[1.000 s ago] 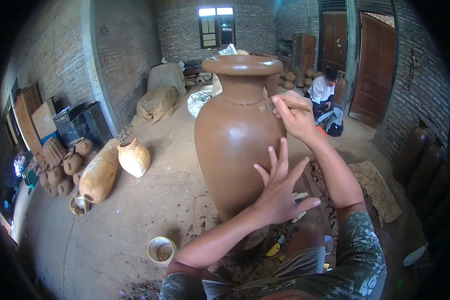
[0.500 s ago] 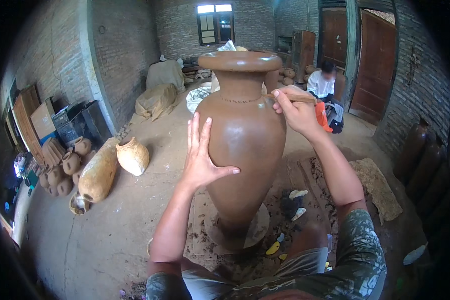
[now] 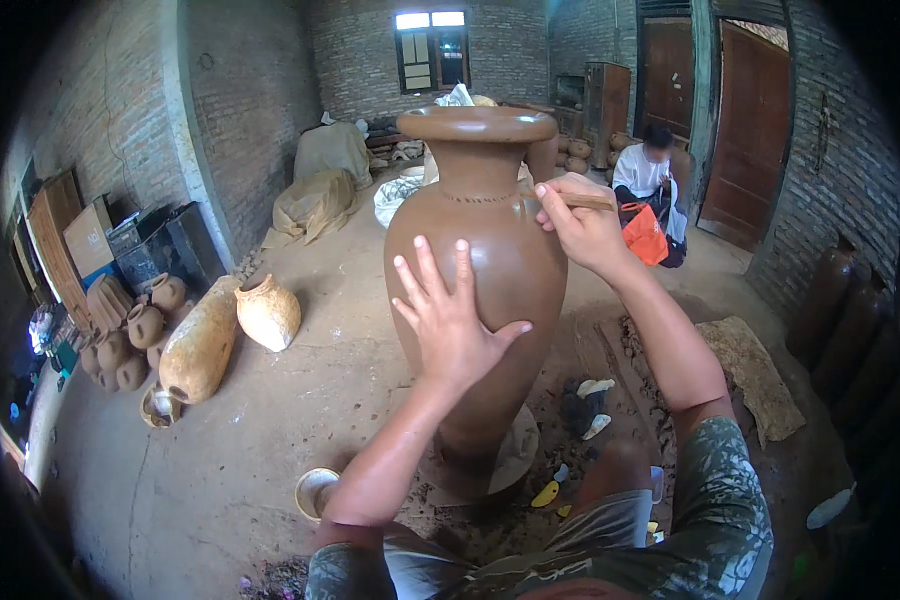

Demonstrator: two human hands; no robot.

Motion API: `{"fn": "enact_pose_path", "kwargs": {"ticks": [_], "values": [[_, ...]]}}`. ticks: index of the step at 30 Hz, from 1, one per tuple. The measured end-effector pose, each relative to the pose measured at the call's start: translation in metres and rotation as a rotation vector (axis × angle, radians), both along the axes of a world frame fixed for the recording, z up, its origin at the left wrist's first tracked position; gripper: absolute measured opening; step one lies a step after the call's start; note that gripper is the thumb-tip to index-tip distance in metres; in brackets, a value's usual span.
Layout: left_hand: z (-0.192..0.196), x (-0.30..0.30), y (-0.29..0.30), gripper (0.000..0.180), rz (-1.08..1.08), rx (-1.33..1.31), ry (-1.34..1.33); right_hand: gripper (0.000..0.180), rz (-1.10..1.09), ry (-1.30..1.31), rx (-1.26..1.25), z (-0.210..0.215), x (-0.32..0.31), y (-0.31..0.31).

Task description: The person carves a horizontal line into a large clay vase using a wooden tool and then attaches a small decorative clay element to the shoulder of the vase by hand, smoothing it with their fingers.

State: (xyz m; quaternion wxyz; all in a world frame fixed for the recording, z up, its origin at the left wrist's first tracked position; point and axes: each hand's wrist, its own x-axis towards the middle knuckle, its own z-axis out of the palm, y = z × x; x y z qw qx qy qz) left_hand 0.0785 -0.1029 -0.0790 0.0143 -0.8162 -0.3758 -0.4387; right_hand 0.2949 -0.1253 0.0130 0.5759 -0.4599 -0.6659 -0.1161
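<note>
In the head view, taking the vase's middle as the dial's centre: shows the tall brown clay vase (image 3: 505, 275) upright, on a pale round base (image 3: 523, 446) at six o'clock. Grasps a thin stick tool (image 3: 590, 202) in the right hand (image 3: 585, 230) at two o'clock, in a pencil-like pinch, with the tip at or just beside the shoulder (image 3: 540, 215) around one o'clock; cannot tell whether pressing in. Splays the left hand (image 3: 457, 335) between six and seven o'clock, grasping nothing, over the vase's front; seems to touch, though hard to confirm.

Already shows, towards twelve o'clock, a smooth rim (image 3: 475, 124), a formed neck (image 3: 475, 165) and a row of small marks (image 3: 478, 200) around the neck's foot. Reads as fully shaped, with marking perhaps only partly done: below the row, bare of pattern on the near side. Cannot see the far side, hence cannot confirm a complete ring. Appears to leave any remaining marks to the stick's tip.
</note>
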Motion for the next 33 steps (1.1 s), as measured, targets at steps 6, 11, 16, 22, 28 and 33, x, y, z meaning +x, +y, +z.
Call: {"fn": "enact_pose_path", "kwargs": {"ticks": [6,11,16,22,28,33], "values": [[0.002,0.014,-0.040,0.118,-0.035,0.004,0.104,0.030,-0.029,-0.047,0.024,-0.001,0.002,0.005],[0.000,0.013,-0.063,0.106,-0.236,0.011,0.213,0.030,-0.035,-0.072,0.037,0.003,-0.009,0.009],[-0.017,-0.005,-0.050,0.086,-0.592,0.061,0.077,0.028,-0.009,-0.080,0.055,0.005,-0.018,0.011],[0.020,-0.067,0.037,0.116,-0.258,0.200,-0.140,0.026,-0.025,-0.058,0.024,0.007,-0.010,0.011],[-0.020,-0.049,0.079,0.157,-0.313,-0.090,-0.218,0.027,-0.005,-0.095,0.013,0.010,-0.010,0.019],[-0.019,-0.027,0.035,0.149,-0.099,-0.038,-0.183,0.028,0.011,-0.076,0.020,0.006,-0.011,0.018]]}}
